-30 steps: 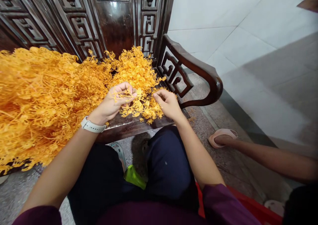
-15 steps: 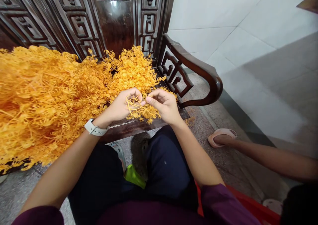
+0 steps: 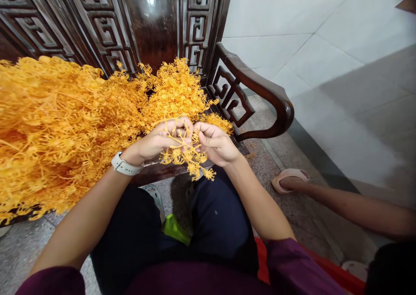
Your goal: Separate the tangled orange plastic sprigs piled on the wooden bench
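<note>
A branching yellow plastic flower sprig [image 3: 185, 154] hangs between my two hands, its stems up and its frilly tips drooping toward my knees. My left hand [image 3: 159, 139], below a white watch, is closed around the sprig's thin stems. My right hand [image 3: 218, 143] pinches at the same sprig from the other side, thumb against fingers, almost touching the left. Behind both hands lies a smaller heap of yellow sprigs [image 3: 177, 91] on the dark wooden bench seat [image 3: 156, 172]. The exact spot under the right fingertips is partly hidden.
A large pile of yellow sprigs [image 3: 58, 130] covers the bench's left side. The carved backrest [image 3: 156, 39] rises behind, and a curved armrest [image 3: 269, 93] stands right. Another person's leg [image 3: 351, 206] with a pink slipper [image 3: 289, 180] is at right. Something bright green [image 3: 177, 230] lies between my legs.
The sprig has turned so its frilly tips now hang lower, toward me. My hands have drawn closer together, the right one rotating slightly. The view has shifted a little.
</note>
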A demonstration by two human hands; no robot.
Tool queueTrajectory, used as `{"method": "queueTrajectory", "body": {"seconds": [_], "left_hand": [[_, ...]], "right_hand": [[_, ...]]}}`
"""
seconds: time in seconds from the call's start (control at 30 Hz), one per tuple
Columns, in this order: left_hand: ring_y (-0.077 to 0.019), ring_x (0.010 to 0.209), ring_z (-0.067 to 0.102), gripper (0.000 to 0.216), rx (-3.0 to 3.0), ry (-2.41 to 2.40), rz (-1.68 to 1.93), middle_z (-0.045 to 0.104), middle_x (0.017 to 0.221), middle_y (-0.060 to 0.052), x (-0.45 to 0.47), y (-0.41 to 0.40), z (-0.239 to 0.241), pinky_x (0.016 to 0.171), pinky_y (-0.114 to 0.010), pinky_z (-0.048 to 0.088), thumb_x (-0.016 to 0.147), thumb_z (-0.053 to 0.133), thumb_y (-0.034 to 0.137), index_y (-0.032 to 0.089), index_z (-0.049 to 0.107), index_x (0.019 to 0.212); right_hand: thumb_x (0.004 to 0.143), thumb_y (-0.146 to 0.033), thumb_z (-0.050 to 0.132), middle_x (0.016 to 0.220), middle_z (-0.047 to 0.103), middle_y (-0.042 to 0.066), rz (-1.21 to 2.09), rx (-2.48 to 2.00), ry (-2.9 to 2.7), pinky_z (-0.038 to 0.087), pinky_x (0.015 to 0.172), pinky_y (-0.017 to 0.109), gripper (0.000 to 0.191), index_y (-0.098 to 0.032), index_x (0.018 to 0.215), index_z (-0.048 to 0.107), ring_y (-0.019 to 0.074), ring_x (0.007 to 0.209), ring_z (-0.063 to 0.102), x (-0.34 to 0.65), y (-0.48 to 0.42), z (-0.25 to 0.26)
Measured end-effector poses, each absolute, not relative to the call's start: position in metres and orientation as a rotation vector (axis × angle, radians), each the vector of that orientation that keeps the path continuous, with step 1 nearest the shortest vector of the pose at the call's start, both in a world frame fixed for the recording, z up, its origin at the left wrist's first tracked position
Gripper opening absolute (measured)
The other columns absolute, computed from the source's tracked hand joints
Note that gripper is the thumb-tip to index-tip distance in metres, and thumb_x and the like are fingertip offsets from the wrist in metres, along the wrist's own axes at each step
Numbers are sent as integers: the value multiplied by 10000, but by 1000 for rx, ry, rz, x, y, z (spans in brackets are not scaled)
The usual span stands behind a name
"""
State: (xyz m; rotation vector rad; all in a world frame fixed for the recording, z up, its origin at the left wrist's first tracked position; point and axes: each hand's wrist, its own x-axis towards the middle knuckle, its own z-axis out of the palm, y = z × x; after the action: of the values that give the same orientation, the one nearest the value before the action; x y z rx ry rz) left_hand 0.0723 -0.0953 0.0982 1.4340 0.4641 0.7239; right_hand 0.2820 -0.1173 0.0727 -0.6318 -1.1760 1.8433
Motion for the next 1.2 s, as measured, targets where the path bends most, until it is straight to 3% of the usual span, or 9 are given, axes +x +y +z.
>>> {"method": "queueTrajectory", "body": {"seconds": [0.23, 0.4, 0.53, 0.7, 0.87, 1.0, 1.2], "left_hand": [[-131, 583, 506, 248, 1288, 463, 666, 589, 710, -26, 74, -99, 104, 518, -269, 401, 684, 829, 300, 175, 681, 840], [-103, 491, 418, 217, 1283, 509, 670, 540, 613, -1, 67, -93, 99, 477, -276, 299, 772, 810, 327, 162, 685, 837], [-119, 501, 481, 246, 1228, 568, 830, 574, 600, -13, 63, -85, 93, 486, -274, 328, 840, 811, 354, 165, 657, 872], [-92, 435, 460, 284, 1140, 605, 950, 635, 655, -35, 62, -82, 98, 371, -249, 250, 813, 810, 392, 179, 637, 883], [-83, 432, 501, 262, 1089, 686, 984, 660, 713, -37, 63, -82, 102, 329, -230, 237, 796, 801, 344, 183, 618, 892], [-84, 477, 536, 240, 1081, 738, 998, 685, 736, -36, 66, -82, 101, 354, -209, 273, 791, 791, 285, 184, 614, 918], [-87, 506, 582, 289, 1039, 739, 977, 751, 768, -43, 69, -83, 96, 403, -179, 368, 783, 830, 270, 184, 598, 933]], "right_hand": [[782, -532, 900, 717, 499, -29, 1908, -526, -1243, 385, 589, 290, 452, -215, 796, 579, 112, 623, 420, 281, -117, 70], [804, -518, 866, 733, 441, -22, 1813, -309, -1191, 370, 546, 308, 475, -241, 733, 486, 125, 606, 391, 288, -121, 81], [926, -466, 769, 769, 487, -19, 1571, -673, -1207, 343, 578, 300, 296, -243, 887, 579, 125, 633, 414, 298, -110, 73], [914, -459, 743, 725, 531, -30, 1063, -1176, -1607, 350, 623, 297, 310, -214, 816, 581, 118, 652, 432, 321, -80, 33], [882, -388, 713, 698, 588, -24, 903, -1504, -1919, 322, 629, 300, 227, -203, 825, 594, 135, 641, 483, 337, -72, 17], [960, -403, 625, 654, 557, -5, 721, -1598, -1975, 290, 638, 325, 343, -207, 689, 547, 144, 621, 461, 334, -80, 27], [851, -251, 730, 705, 630, -6, 741, -1615, -1861, 330, 645, 328, 101, -204, 846, 640, 155, 629, 517, 333, -81, 28]]}}
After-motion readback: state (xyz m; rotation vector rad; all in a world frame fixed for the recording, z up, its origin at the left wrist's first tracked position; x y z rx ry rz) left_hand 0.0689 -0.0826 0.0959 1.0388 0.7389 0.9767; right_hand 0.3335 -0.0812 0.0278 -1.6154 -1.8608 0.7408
